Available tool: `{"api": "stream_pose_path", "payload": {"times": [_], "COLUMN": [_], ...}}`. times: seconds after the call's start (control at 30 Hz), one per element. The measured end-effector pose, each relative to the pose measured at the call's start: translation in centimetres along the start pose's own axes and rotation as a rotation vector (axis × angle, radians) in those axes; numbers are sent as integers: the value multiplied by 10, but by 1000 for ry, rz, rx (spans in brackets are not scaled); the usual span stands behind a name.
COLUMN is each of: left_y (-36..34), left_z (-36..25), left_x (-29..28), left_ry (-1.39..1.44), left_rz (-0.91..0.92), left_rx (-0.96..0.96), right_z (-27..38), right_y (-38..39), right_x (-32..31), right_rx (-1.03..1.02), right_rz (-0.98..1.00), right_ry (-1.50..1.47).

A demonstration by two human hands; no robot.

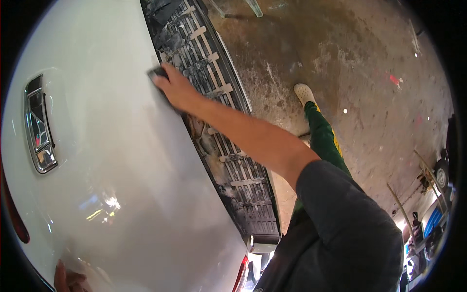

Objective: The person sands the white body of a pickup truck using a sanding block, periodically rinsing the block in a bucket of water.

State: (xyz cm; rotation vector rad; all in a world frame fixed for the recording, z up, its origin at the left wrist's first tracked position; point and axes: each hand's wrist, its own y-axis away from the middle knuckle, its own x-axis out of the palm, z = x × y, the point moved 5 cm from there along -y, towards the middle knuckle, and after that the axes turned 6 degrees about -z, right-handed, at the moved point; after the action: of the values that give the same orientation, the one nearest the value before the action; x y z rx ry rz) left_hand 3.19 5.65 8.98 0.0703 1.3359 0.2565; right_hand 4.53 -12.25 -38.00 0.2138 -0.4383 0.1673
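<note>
A glossy white vehicle tailgate (112,126) fills the left side. My right arm stretches across the dirty ribbed bumper (248,182). At the panel's bumper-side edge, my right hand (180,90) is closed around a dark flat block (158,73), pressed against the white paint. The hand is slightly blurred, and the block's underside is hidden. Low on the left, fingers of my left hand (69,280) show on the same panel, slightly bent and apart, with nothing visible in them. The picture's rim cuts off the rest of that hand.
A chrome handle (41,124) stands out from the panel. Red lamps (242,273) border it. The concrete floor (369,87) is stained. My foot in a pale clog (303,92) stands beside the bumper. Poles, a wheel (441,174) and clutter lie at far right.
</note>
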Motion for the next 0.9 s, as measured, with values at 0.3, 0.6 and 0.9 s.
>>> {"api": "stream_pose_path", "payload": {"times": [0.3, 0.6, 0.9], "left_y": [2, 38, 15], "left_z": [6, 85, -2], "left_x": [2, -1, 5], "left_ry": [7, 50, 29], "left_rz": [-23, -104, -72], "left_rx": [44, -245, 152], "right_z": [-56, -17, -27], "right_y": [260, 271, 236], "right_x": [-5, -30, -1], "right_rx": [81, 34, -312], "right_rz": [233, 285, 113], "right_ry": [176, 117, 229]}}
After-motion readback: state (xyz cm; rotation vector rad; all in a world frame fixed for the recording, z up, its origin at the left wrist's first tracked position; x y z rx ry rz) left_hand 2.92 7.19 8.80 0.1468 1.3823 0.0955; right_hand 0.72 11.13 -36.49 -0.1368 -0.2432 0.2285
